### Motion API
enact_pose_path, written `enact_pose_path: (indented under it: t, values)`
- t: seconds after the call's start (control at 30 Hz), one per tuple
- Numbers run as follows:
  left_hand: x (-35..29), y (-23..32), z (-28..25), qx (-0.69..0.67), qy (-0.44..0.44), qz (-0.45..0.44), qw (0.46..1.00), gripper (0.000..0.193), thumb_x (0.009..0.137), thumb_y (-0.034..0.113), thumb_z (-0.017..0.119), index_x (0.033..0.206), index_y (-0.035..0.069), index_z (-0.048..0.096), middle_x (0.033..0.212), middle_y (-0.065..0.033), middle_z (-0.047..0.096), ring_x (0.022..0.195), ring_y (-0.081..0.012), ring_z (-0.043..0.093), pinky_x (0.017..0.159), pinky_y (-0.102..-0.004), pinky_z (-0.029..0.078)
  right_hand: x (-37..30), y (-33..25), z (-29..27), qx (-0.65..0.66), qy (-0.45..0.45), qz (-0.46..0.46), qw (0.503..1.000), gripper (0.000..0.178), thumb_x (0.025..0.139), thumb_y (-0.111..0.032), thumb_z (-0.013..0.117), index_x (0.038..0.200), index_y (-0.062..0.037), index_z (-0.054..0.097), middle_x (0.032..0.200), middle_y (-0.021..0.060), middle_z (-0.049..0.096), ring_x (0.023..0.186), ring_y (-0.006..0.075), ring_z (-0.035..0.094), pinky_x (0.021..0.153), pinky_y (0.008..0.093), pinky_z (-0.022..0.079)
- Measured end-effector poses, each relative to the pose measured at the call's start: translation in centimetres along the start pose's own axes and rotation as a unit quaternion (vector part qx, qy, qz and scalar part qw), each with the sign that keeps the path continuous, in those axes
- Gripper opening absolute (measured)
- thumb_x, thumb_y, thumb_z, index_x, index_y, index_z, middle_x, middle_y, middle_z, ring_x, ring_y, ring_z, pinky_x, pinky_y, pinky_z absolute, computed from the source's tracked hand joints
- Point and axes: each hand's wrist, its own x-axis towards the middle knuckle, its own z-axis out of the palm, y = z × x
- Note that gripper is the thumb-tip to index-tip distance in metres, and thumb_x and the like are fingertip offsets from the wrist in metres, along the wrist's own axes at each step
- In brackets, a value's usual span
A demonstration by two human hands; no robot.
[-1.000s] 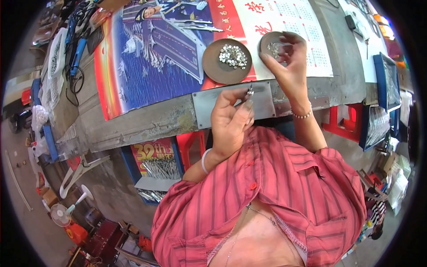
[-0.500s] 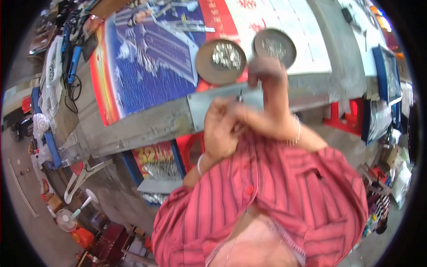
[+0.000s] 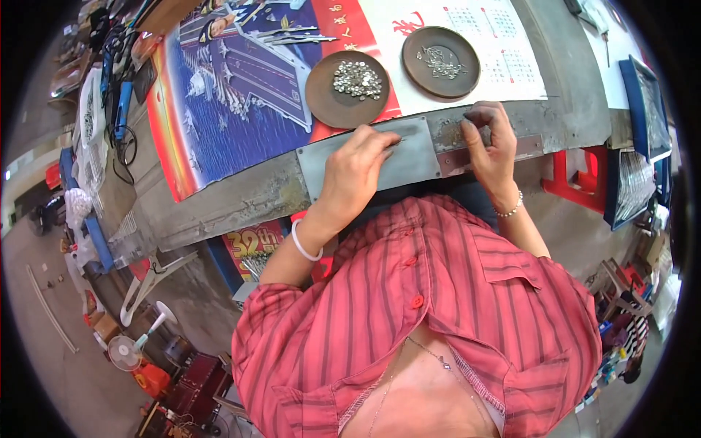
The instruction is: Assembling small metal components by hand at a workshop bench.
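My left hand (image 3: pixel 354 168) lies over a grey metal plate (image 3: pixel 321 164) at the table's near edge. Its thumb and fingers are pinched together, and anything between them is too small to make out. To the right of the plate, my right hand (image 3: pixel 496 150) is closed, fingers curled and thumb tip near the index fingertip; whatever it may hold is hidden. Beyond my left hand stands a round brown dish (image 3: pixel 321 98) with a pile of small shiny round metal pieces (image 3: pixel 358 80). A second brown dish (image 3: pixel 416 77), further right, holds small thin silvery pieces (image 3: pixel 440 62).
A printed poster (image 3: pixel 241 131) covers part of the worn grey table (image 3: pixel 219 219), with several metal strips (image 3: pixel 296 35) on it. Blue-handled tools (image 3: pixel 123 106) and a cable lie at the left. Blue trays (image 3: pixel 631 109) and a red stool (image 3: pixel 573 175) are at the right.
My hands were close together at my chest, blurred by motion. Now they are apart: the left has moved forward over the metal plate, the right away to the right.
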Motion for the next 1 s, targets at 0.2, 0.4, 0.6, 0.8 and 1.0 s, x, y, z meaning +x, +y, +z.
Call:
enact_pose_path:
  t: [0.2,0.4,0.6,0.8,1.0]
  values:
    - [2.2,-0.3,1.0,0.151,-0.075,0.081,0.982,0.023,0.081,-0.003,0.055,0.100,0.005,0.065,0.087,-0.0109,0.055,0.075,-0.0304,0.062,0.062,-0.0394,0.050,-1.2,1.3,0.7,0.017,0.036,-0.014,0.999,0.012,0.084,-0.006,0.065,0.088,0.0000,0.056,0.086,0.0099,0.056,0.064,0.0183,0.053,0.057,0.0285,0.045]
    - [1.3,-1.5,-1.1,0.193,-0.130,0.098,0.968,0.025,0.080,0.004,0.056,0.104,0.007,0.062,0.088,-0.0114,0.049,0.071,-0.0294,0.061,0.057,-0.0404,0.048,-1.1,1.5,0.8,-0.004,0.013,-0.028,1.000,0.010,0.084,-0.004,0.064,0.088,0.0004,0.056,0.085,0.0103,0.056,0.067,0.0175,0.053,0.059,0.0266,0.045]
    - [-1.2,-1.4,-3.0,0.188,-0.122,0.018,0.974,0.033,0.078,-0.004,0.052,0.106,0.008,0.062,0.088,-0.0120,0.049,0.070,-0.0336,0.061,0.058,-0.0439,0.049,-1.2,1.5,0.5,0.008,0.020,-0.009,1.000,0.011,0.083,-0.006,0.066,0.087,-0.0003,0.057,0.084,0.0109,0.056,0.066,0.0211,0.055,0.058,0.0295,0.045]
    - [1.7,0.5,1.2,0.148,-0.077,0.073,0.983,0.024,0.081,0.001,0.051,0.102,0.006,0.062,0.087,-0.0138,0.050,0.071,-0.0336,0.060,0.060,-0.0429,0.049,-1.0,0.9,0.7,-0.010,0.013,-0.026,1.000,0.012,0.083,-0.007,0.065,0.087,0.0003,0.056,0.083,0.0128,0.057,0.070,0.0264,0.057,0.062,0.0321,0.046]
    - [1.2,-0.8,0.4,0.190,-0.106,0.084,0.973,0.020,0.083,0.006,0.053,0.101,0.007,0.061,0.087,-0.0127,0.050,0.071,-0.0329,0.061,0.059,-0.0422,0.049,-1.0,1.4,1.1,-0.029,0.026,-0.042,0.998,0.013,0.084,-0.009,0.065,0.086,0.0004,0.056,0.081,0.0127,0.056,0.070,0.0280,0.057,0.062,0.0334,0.046]
